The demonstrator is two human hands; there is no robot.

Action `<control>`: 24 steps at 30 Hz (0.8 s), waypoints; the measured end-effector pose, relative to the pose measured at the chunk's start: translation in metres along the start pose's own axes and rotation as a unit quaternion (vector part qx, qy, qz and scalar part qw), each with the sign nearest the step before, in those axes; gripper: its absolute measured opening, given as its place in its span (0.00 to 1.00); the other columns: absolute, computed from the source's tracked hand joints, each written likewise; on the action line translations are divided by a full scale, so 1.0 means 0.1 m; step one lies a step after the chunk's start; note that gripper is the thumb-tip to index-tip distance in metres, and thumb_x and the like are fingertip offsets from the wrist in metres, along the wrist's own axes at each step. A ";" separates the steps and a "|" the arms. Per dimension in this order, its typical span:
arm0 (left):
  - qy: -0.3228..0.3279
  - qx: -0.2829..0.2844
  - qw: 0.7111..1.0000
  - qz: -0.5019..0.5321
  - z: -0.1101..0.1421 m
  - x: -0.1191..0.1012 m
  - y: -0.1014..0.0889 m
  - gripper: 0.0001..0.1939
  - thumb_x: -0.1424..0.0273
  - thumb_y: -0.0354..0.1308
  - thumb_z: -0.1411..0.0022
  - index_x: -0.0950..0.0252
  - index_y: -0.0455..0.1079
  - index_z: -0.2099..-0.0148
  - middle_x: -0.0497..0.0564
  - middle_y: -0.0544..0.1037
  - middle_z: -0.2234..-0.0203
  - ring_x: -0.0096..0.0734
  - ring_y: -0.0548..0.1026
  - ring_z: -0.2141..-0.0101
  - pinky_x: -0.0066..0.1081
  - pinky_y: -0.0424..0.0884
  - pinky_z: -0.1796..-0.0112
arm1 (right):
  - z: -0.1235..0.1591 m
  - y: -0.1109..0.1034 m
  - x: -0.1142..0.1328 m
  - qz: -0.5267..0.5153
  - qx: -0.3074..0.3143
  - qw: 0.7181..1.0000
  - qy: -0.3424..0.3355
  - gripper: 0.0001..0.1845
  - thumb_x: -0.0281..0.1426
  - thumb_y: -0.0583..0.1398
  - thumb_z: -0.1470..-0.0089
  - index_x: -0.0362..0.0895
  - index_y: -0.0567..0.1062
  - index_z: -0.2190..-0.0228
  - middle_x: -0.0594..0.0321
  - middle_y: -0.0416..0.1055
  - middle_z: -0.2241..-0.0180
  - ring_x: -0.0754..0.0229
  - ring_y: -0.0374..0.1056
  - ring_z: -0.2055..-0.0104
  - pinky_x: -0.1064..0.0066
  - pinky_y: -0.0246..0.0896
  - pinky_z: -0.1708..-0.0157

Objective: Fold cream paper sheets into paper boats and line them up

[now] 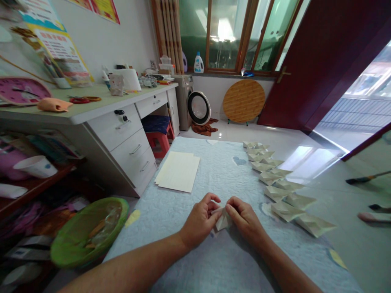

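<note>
A small piece of folded cream paper is held between my two hands, just above the blue cloth-covered table. My left hand pinches its left side between thumb and fingers. On the other side, the thumb and fingertips of my right hand grip its upper right corner. Part of the paper is hidden behind my fingers. Several folded paper boats stand in two rows along the table's right edge. Flat sheets of cream paper lie in a loose stack at the far left of the table.
Left of the table, a green basin holds clear plastic and other bits. A white desk with drawers runs along the left wall, a red stool under it. Beyond stand a washing machine with its door open and a round wooden board.
</note>
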State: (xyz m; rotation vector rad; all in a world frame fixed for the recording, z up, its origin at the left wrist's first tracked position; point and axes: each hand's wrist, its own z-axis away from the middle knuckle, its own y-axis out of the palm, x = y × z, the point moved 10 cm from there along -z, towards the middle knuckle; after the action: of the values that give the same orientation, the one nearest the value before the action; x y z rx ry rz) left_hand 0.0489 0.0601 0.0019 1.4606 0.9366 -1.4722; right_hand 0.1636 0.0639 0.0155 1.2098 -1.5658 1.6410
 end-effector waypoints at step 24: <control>-0.017 0.048 0.998 -0.045 0.03 0.06 0.10 0.24 0.74 0.60 0.46 0.62 0.58 0.48 0.41 0.70 0.73 0.22 0.68 0.76 0.22 0.62 0.76 | -0.01 0.04 0.05 0.013 0.026 0.999 -0.017 0.15 0.37 0.53 0.42 0.44 0.66 0.77 0.69 0.61 0.80 0.65 0.56 0.76 0.73 0.50 0.75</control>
State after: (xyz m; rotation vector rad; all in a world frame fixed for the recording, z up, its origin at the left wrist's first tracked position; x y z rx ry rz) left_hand 0.0572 0.0533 -0.0033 1.4743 0.9322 -1.6229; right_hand 0.1577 0.0634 0.0186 1.2551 -1.5742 1.6967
